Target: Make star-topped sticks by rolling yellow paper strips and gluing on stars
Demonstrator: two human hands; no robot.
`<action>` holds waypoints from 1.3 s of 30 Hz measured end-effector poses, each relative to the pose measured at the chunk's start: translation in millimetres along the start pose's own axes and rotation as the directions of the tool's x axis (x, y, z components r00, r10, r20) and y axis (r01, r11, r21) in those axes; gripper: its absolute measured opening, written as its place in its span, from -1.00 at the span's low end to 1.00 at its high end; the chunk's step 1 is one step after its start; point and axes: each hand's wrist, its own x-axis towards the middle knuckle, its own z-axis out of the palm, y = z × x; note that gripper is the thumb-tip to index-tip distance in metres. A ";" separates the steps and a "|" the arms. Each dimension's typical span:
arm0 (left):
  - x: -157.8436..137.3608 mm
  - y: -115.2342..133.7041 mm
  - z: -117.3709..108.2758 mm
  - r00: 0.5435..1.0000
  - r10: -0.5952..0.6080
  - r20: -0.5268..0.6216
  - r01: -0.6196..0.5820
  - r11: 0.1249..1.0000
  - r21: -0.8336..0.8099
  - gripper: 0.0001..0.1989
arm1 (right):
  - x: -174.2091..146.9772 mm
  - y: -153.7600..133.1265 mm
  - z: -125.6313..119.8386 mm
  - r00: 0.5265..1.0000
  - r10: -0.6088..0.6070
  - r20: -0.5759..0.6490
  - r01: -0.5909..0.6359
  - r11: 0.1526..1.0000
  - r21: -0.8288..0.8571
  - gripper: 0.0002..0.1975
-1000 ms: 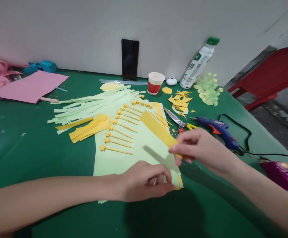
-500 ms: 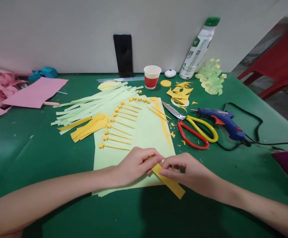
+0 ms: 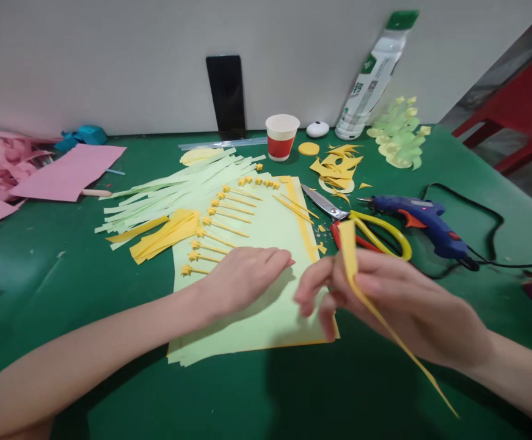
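Right hand pinches a yellow strip between thumb and fingers, other fingers loosely spread, strip slants above the table before the scissors, left hand palm-down over pale sheets, partly hiding star sticks, its grip cannot be told.

At lower right, your right hand pinches a yellow strip; your left hand is over the green paper, mid-frame. Scissors and glue gun lie right of centre.
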 end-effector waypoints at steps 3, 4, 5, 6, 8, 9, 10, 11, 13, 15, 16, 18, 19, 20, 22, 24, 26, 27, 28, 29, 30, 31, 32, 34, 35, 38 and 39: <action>5.5 8.0 6.9 0.988 0.155 -0.005 -0.151 0.972 0.179 -0.78 | 8.7 6.7 -0.5 0.995 0.081 0.062 -0.078 0.995 -0.059 -0.77; 5.0 9.6 9.4 0.972 0.230 -0.042 -0.215 0.950 0.228 -0.72 | 10.7 8.6 -4.5 0.998 0.039 -0.045 -0.043 0.993 -0.106 -0.77; 3.2 10.7 11.5 0.954 0.290 -0.072 -0.262 0.928 0.264 -0.68 | 11.3 9.5 -9.4 0.979 -0.048 -0.199 0.015 0.986 -0.164 -0.79; 0.6 11.5 13.1 0.954 0.281 -0.103 -0.242 0.927 0.287 -0.63 | 10.4 9.3 -14.2 0.921 -0.162 -0.354 0.082 0.970 -0.230 -0.81; -5.1 13.1 14.7 0.947 0.307 -0.097 -0.280 0.935 0.219 -0.61 | 4.0 6.0 -19.9 0.798 -0.304 -0.520 0.151 0.937 -0.317 -0.84; -7.1 14.2 15.2 0.956 0.278 -0.097 -0.267 0.958 0.108 -0.61 | -0.4 4.0 -19.4 0.796 -0.316 -0.517 0.159 0.933 -0.324 -0.85; -8.1 15.8 15.6 0.963 0.250 -0.095 -0.255 0.966 -0.040 -0.62 | -4.6 2.4 -16.9 0.848 -0.286 -0.445 0.149 0.936 -0.317 -0.84; -8.2 17.9 16.2 0.970 0.224 -0.090 -0.238 0.948 -0.210 -0.63 | -7.9 1.4 -13.1 0.920 -0.229 -0.320 0.128 0.943 -0.308 -0.84; -6.8 23.2 17.1 0.974 0.213 -0.070 -0.221 0.857 -0.465 -0.60 | -9.5 1.5 -5.7 0.999 -0.040 -0.025 0.030 0.947 -0.320 -0.82; -6.1 28.7 15.7 0.974 0.214 -0.077 -0.216 0.761 -0.611 -0.50 | -4.8 2.8 -5.3 1.000 0.009 0.022 -0.002 0.950 -0.311 -0.80; -6.9 31.0 13.7 0.979 0.189 -0.081 -0.193 0.713 -0.674 -0.47 | -1.3 3.0 -8.5 0.994 -0.057 -0.095 0.029 0.960 -0.280 -0.79; -11.0 33.4 8.0 0.995 0.085 -0.059 -0.096 0.552 -0.828 -0.53 | 4.5 2.4 -19.0 0.884 -0.205 -0.421 0.094 0.959 -0.269 -0.82; -13.8 33.2 5.5 0.999 0.054 0.003 -0.026 0.518 -0.855 -0.66 | 5.8 1.9 -24.2 0.814 -0.256 -0.522 0.114 0.951 -0.287 -0.83; -16.6 32.2 3.8 0.997 0.051 0.056 0.022 0.509 -0.861 -0.66 | 6.1 1.7 -28.1 0.777 -0.272 -0.568 0.104 0.945 -0.310 -0.83; -20.8 27.9 5.1 0.993 -0.005 0.121 0.110 0.452 -0.885 -0.55 | 4.9 3.9 -30.5 0.820 -0.218 -0.529 0.039 0.944 -0.329 -0.77; -21.8 22.1 11.9 0.979 -0.149 0.139 0.179 0.303 -0.936 -0.73 | 4.3 10.0 -26.2 0.913 -0.083 -0.400 -0.058 0.943 -0.328 -0.69; -20.2 16.8 20.1 0.962 -0.229 0.147 0.192 0.189 -0.963 -0.66 | 6.9 18.5 -19.5 0.964 0.016 -0.267 -0.115 0.926 -0.359 -0.64; -19.0 14.7 23.2 0.957 -0.251 0.149 0.194 0.168 -0.967 -0.64 | 9.4 22.8 -16.5 0.975 0.042 -0.216 -0.124 0.917 -0.380 -0.63; -17.8 13.3 25.1 0.952 -0.267 0.152 0.199 0.157 -0.967 -0.67 | 12.2 26.6 -14.2 0.982 0.058 -0.178 -0.127 0.906 -0.404 -0.63; -16.7 12.3 25.8 0.946 -0.282 0.158 0.208 0.156 -0.966 -0.72 | 15.1 29.9 -12.7 0.985 0.068 -0.156 -0.129 0.894 -0.428 -0.64; -15.8 11.8 25.5 0.941 -0.296 0.165 0.219 0.158 -0.963 -0.77 | 17.9 32.5 -11.8 0.986 0.077 -0.145 -0.135 0.883 -0.449 -0.65; -15.2 11.6 24.5 0.935 -0.309 0.173 0.232 0.164 -0.959 -0.81 | 20.1 34.5 -11.4 0.986 0.086 -0.143 -0.144 0.872 -0.467 -0.66; -14.7 11.6 23.2 0.930 -0.322 0.177 0.243 0.177 -0.954 -0.82 | 21.9 36.1 -11.4 0.985 0.094 -0.142 -0.152 0.860 -0.487 -0.67; -14.2 11.6 21.1 0.923 -0.336 0.188 0.267 0.206 -0.941 -0.79 | 23.9 38.1 -11.6 0.984 0.100 -0.145 -0.162 0.836 -0.524 -0.69; -14.1 11.7 20.6 0.921 -0.337 0.197 0.278 0.212 -0.937 -0.78 | 24.3 39.0 -11.9 0.985 0.096 -0.145 -0.160 0.827 -0.539 -0.69; -14.5 11.7 21.7 0.910 -0.343 0.233 0.308 0.181 -0.934 -0.80 | 23.9 41.8 -13.1 0.991 0.069 -0.112 -0.121 0.810 -0.574 -0.66; -15.0 11.7 22.4 0.905 -0.348 0.244 0.316 0.170 -0.933 -0.79 | 23.4 42.9 -13.9 0.994 0.053 -0.097 -0.100 0.805 -0.585 -0.65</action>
